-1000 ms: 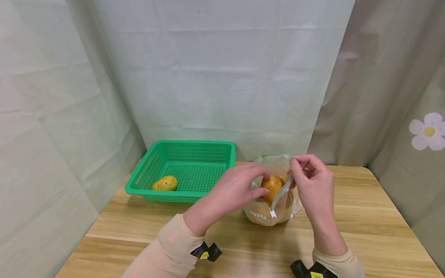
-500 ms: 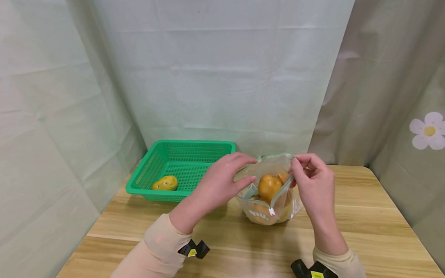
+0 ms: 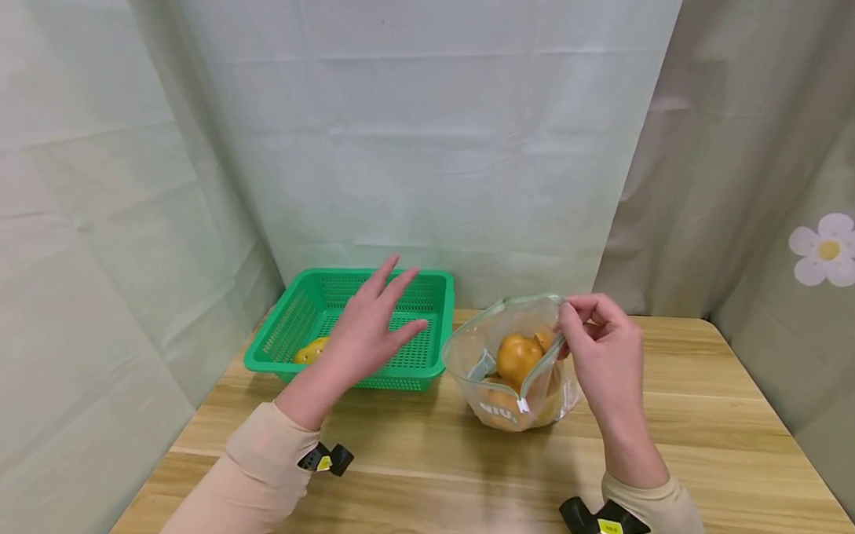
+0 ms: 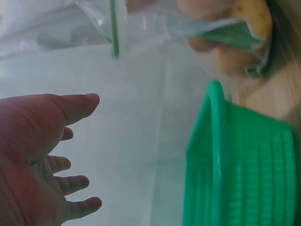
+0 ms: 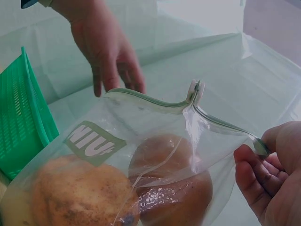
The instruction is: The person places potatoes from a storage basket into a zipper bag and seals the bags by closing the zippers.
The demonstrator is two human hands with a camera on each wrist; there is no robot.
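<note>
A clear zip bag (image 3: 516,366) (image 5: 155,155) stands open on the wooden table, holding orange-brown round fruit (image 3: 519,356) (image 5: 171,183) and a potato-like piece (image 5: 80,193). My right hand (image 3: 600,347) (image 5: 268,169) pinches the bag's right rim near the zipper. A white slider (image 5: 194,91) sits on the zip track. My left hand (image 3: 369,332) (image 4: 42,155) hovers open, fingers spread, over the green basket (image 3: 428,286) (image 4: 235,169), holding nothing. A yellow potato (image 3: 310,350) lies in the basket, partly hidden behind my left hand.
The wooden table (image 3: 688,446) is closed in by pale curtains at the back and sides. A curtain on the right carries a flower print (image 3: 828,248). The basket stands at the table's back left, beside the bag.
My left hand let go of the bag's left rim and moved left and back over the basket, fingers spreading. The bag mouth stays open; my right hand held still.
</note>
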